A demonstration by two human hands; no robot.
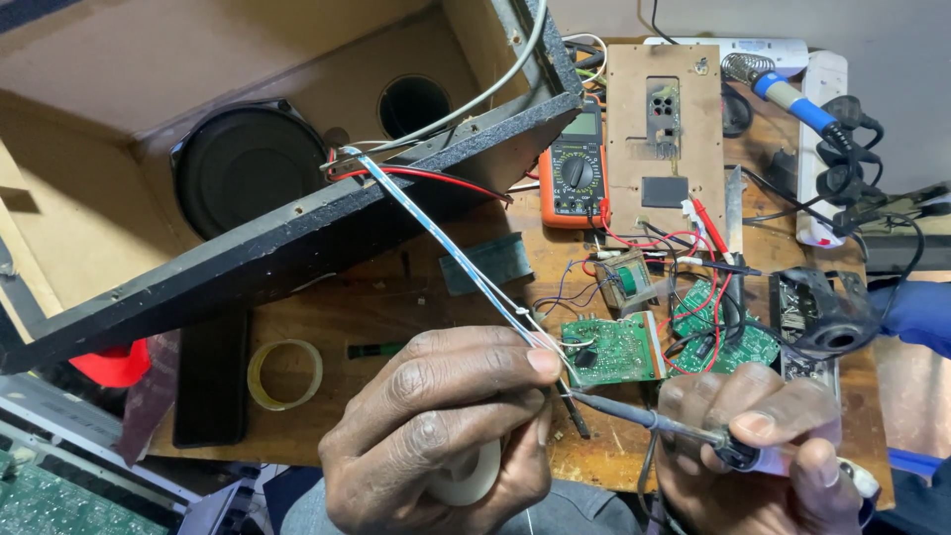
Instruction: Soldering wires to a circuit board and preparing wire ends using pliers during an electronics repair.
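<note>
— So, what does each hand hold?
— Left hand (pixel 441 421) pinches the ribbon cable (pixel 446 248) running from the speaker box (pixel 287 238); right hand (pixel 758 451) grips the soldering iron (pixel 644 418), tip at the cable's end, above the bench (pixel 396 297).

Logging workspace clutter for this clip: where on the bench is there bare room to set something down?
Bare wood shows between the yellowish tape ring, the grey-blue foam pad and the left hand, under the black-edged wooden speaker box. Right of the green circuit board, wires, boards and the orange multimeter crowd everything.
</note>
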